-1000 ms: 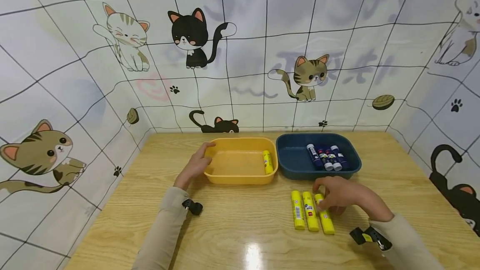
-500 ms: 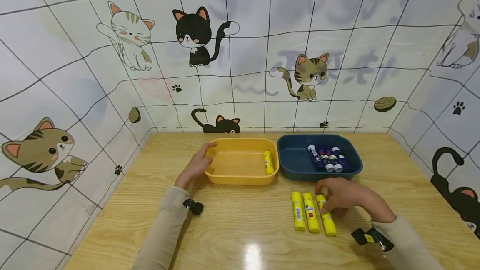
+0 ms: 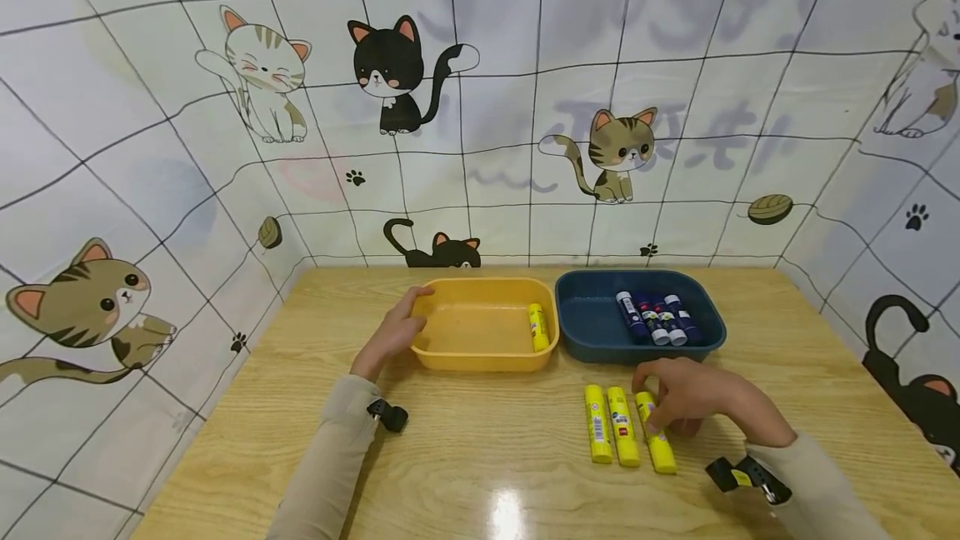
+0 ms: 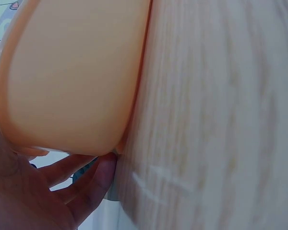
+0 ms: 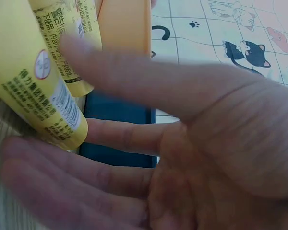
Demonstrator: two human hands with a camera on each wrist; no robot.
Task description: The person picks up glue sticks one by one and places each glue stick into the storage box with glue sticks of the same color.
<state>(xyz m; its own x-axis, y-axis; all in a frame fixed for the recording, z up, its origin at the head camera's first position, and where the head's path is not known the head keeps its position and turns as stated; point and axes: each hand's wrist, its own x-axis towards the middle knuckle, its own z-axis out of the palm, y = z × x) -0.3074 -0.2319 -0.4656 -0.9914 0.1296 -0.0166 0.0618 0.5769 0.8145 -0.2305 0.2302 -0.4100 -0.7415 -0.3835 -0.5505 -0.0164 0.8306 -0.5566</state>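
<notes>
Left hand: the left end of the yellow tray is held by the left hand, left of centre in the head view, with its rim hooked by a finger and its outer wall met by bent fingers.
Right hand: thumb and fingers of the right hand are spread wide about the outer yellow stick, lower right of the frame; whether it is gripped cannot be told.
Yellow row: the middle yellow stick and inner yellow stick are laid to its left on the counter.
Yellow tray: one capped yellow stick is contained at its right end.
Blue tray: four dark blue sticks are contained in the right half of the blue tray, right of centre.
</notes>
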